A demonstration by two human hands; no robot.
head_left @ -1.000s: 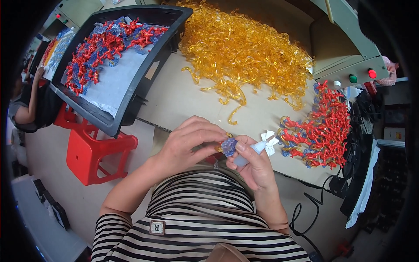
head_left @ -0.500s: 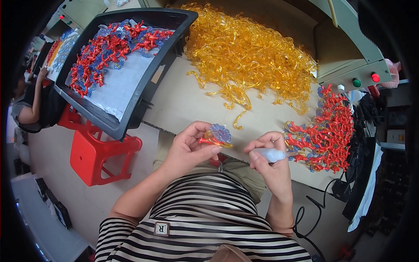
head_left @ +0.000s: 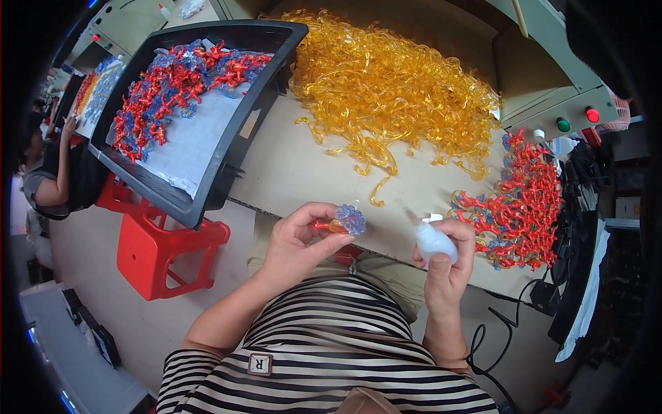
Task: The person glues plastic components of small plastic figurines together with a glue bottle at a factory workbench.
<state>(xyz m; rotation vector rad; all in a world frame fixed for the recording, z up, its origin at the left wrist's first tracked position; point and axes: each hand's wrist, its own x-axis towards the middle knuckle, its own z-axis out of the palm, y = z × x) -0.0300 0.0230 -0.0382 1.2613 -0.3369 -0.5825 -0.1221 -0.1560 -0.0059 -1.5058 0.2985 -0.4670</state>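
Near the table's front edge, my left hand (head_left: 301, 238) pinches a small plastic figure (head_left: 350, 219) with a translucent blue, ruffled part, a red part and a bit of amber. Fingers and thumb hide some of it. To its right, my right hand (head_left: 449, 259) is wrapped round a pale squeeze bottle (head_left: 434, 243), whose thin nozzle tilts up and to the left. The nozzle tip stays apart from the figure. Beyond both hands lies a big heap of translucent amber curled pieces (head_left: 393, 83). At the right, similar red-and-blue figures (head_left: 517, 207) lie crowded together.
A black tray (head_left: 219, 148) lined with white sheet holds more red and blue figures at the left. Below it stands a red stool (head_left: 155, 255). A grey control box (head_left: 572, 114) with buttons is at the right, and a black cable (head_left: 493, 317) hangs below. Another person sits far left.
My right hand has turned the bottle, so its nozzle swings from pointing right to pointing up and left. The figure has turned slightly in my left hand.
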